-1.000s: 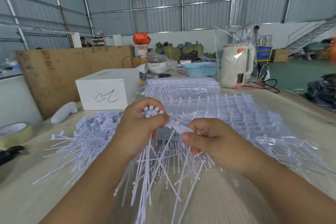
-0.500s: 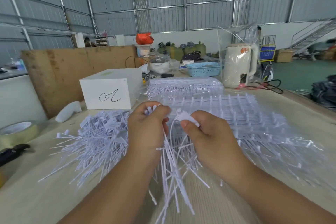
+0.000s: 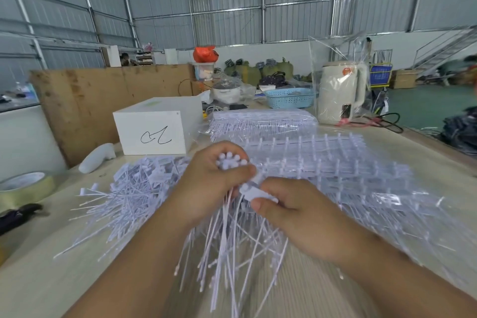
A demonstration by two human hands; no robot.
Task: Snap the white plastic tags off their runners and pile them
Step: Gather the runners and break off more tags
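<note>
Tags (image 3: pixel 232 162) still bunched on their runner sit in the left hand (image 3: pixel 206 183), just right of the loose pile (image 3: pixel 134 188) on the bench (image 3: pixel 38 279), while the right hand (image 3: pixel 291 214) pinches one tag, best twisted off close to its root.

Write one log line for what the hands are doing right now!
left hand: grips bundle of tags | right hand: pinches one tag | pile: on table, left | step: snapping

A black handwritten scrawl, perhaps "CL", marks the white box (image 3: pixel 154 131) front.
</note>
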